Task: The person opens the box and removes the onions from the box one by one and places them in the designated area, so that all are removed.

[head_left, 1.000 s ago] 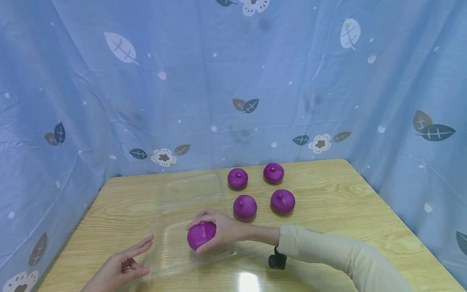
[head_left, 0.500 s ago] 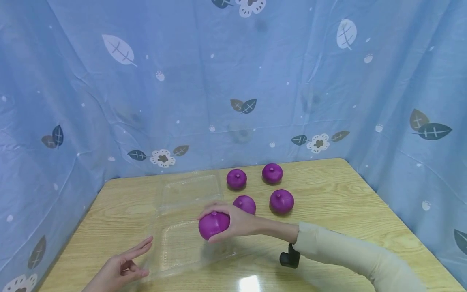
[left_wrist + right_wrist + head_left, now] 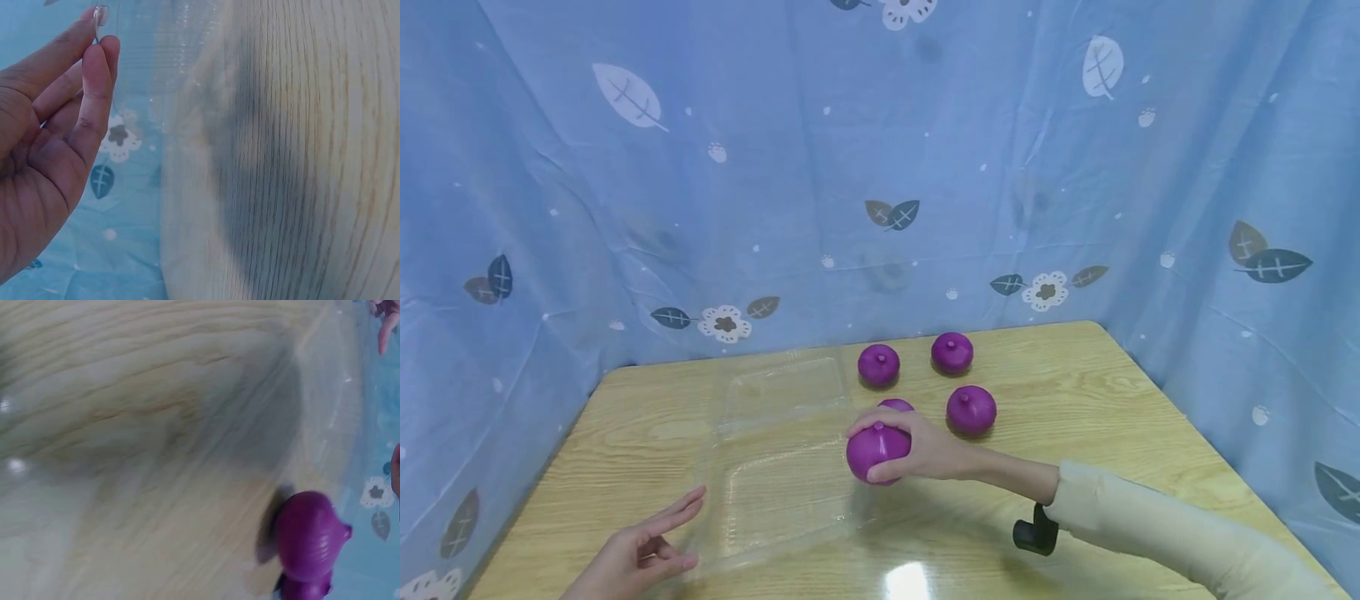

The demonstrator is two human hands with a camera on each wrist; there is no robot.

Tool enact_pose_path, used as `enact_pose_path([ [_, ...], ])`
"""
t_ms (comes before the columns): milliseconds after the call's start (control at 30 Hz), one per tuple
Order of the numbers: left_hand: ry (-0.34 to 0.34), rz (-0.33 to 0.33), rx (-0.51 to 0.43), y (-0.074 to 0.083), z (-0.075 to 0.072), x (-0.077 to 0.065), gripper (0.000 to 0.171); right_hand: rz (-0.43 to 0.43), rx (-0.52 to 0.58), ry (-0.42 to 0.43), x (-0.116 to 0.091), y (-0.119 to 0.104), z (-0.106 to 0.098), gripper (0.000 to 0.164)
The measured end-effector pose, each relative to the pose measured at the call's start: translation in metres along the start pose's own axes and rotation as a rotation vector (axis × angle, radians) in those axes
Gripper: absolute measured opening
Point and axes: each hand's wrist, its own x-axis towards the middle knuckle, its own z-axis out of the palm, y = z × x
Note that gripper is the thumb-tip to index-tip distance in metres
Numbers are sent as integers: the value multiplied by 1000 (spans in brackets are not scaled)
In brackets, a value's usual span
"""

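Note:
My right hand (image 3: 925,446) grips a purple onion (image 3: 874,454) at the right edge of an open clear plastic container (image 3: 782,554). The onion's short stem points up, and the thumb lies across its near side. Another onion (image 3: 897,406) is partly hidden behind that hand. My left hand (image 3: 632,550) is at the container's near left corner, index finger extended in the head view. In the left wrist view, the left fingertips (image 3: 97,59) pinch a thin clear plastic edge (image 3: 101,17).
More purple onions stand on the wooden table (image 3: 1060,400): a back left one (image 3: 878,365), a back right one (image 3: 952,353) and a front right one (image 3: 972,410). A blue leaf-print curtain (image 3: 820,167) encloses the back and sides. A black wrist device (image 3: 1036,532) hangs below the right forearm.
My right hand has carried the onion rightward and slightly up, from over the near half of the container to its right edge. My left hand stays at the corner.

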Motion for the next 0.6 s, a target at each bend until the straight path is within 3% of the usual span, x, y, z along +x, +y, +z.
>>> enact_pose_path([
  [200, -3, -35, 8, 0, 1, 1, 69, 67, 29, 69, -25, 10, -18, 49],
  [433, -14, -32, -26, -2, 0, 0, 71, 60, 74, 49, -51, 22, -53, 55],
  [600, 2, -19, 16, -2, -3, 0, 72, 48, 60, 68, -68, 28, -81, 55],
])
